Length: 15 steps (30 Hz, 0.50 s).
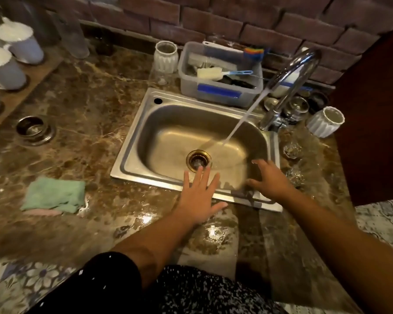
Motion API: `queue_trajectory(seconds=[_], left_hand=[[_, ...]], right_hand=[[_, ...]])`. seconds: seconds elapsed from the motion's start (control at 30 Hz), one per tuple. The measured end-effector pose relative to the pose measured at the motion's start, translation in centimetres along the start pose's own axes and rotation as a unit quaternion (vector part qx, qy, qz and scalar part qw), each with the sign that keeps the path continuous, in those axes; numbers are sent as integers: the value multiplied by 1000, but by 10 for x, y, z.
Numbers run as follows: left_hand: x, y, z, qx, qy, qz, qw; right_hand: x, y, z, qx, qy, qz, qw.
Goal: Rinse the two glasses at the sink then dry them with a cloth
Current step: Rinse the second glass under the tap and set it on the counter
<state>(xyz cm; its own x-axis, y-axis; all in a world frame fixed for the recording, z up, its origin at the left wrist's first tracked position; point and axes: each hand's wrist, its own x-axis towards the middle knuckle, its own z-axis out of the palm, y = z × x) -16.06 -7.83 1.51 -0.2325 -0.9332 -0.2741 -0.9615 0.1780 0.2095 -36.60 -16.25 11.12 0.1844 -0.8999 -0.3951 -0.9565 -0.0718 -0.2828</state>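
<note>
behind the sink, a clear plastic tub holds a sponge brush with a blue handle and other cleaning tools. inside the sink, water from the faucet lands near the drain. just right of the sink stand two clear glasses, apart from both hands. left of the sink lies a green cloth. the left hand is over the sink's front rim, fingers straight and spread, holding nothing. the right hand, over the front right corner, is spread loosely and also holds nothing.
</note>
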Motion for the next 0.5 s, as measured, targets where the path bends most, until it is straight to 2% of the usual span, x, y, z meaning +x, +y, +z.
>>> queue_trajectory(seconds=[0.1, 0.17, 0.27, 0.37, 0.5], left_hand=[[23, 6, -8, 16, -57, 3, 998], [26, 5, -9, 27, -49, 9, 998], [28, 4, -8, 26, -48, 0, 998], [31, 6, -9, 23, -60, -10, 998], [33, 4, -7, 8, -79, -11, 997]], right_hand=[[18, 18, -19, 19, 34, 8, 999], [35, 27, -28, 57, 62, 12, 996], [63, 37, -31, 188, 109, 27, 976], [87, 36, -29, 310, 164, 50, 935], [122, 32, -25, 436, 264, 89, 856]])
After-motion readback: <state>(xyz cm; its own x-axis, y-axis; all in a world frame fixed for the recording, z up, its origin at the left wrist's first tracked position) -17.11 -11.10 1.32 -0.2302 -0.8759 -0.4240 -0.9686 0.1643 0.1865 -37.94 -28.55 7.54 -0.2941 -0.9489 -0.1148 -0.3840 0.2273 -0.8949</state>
